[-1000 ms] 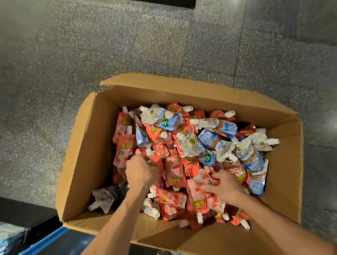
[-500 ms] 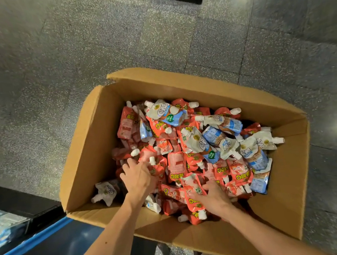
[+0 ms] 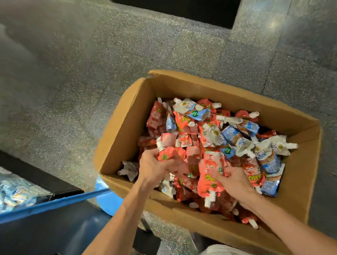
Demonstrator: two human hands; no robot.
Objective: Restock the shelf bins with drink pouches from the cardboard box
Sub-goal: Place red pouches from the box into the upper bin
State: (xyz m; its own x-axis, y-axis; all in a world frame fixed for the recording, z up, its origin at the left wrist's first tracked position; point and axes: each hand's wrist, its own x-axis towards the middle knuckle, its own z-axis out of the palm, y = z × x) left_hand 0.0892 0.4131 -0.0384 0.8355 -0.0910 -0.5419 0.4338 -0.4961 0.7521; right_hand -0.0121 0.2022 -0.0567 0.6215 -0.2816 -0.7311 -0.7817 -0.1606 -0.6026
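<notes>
— Where do the drink pouches sit?
— Heaped in the cardboard box (image 3: pixel 121 139): red ones toward its left and near walls, blue-and-white pouches (image 3: pixel 232 134) toward the right wall.
— And the hands?
— Both are inside, by the near wall. The left hand (image 3: pixel 151 165) has its fingers curled round a red pouch (image 3: pixel 166 155) near the near-left corner. Its white cap sticks out above the fist toward the far wall, long axis roughly near to far.
— The right?
— The right hand (image 3: pixel 235 180) grips a second red pouch (image 3: pixel 208 178) midway along the near wall. It lies lengthwise near to far, cap pointing at the near wall. Blur hides the fingertips.
</notes>
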